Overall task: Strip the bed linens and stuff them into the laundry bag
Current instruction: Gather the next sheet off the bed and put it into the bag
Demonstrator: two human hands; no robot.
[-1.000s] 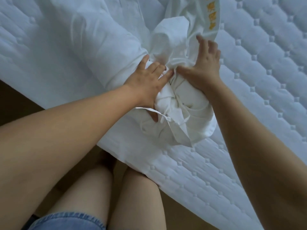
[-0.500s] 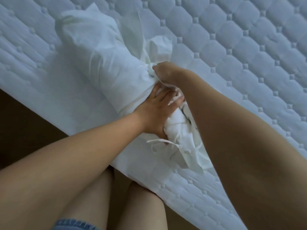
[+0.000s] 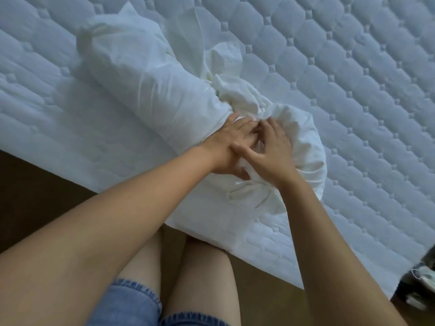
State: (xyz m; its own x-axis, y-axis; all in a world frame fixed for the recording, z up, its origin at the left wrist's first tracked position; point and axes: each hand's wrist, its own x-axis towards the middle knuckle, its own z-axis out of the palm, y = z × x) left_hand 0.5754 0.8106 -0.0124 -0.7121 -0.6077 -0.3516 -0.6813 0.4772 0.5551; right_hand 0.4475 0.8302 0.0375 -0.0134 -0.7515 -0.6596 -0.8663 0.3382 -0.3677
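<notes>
White laundry bag (image 3: 150,95) lies stuffed near the quilted mattress's (image 3: 353,90) front edge.
Crumpled bed linens (image 3: 237,95) bulge from its gathered mouth. The left hand (image 3: 226,147) grips the mouth's cloth, thumb tucked beneath. Touching it, the right hand (image 3: 270,154), fingers spread, presses the cloth down without clasping it.

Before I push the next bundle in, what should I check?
1. Laundry bag supported on the mattress: ok.
2. Left hand gripping the bag mouth: cannot tell, partly covered.
3. Right hand pressing linen in, fingers spread: ok.
4. All linen inside: not ok, a bunch sticks out.
5. Drawstring loose, untied: ok.
</notes>
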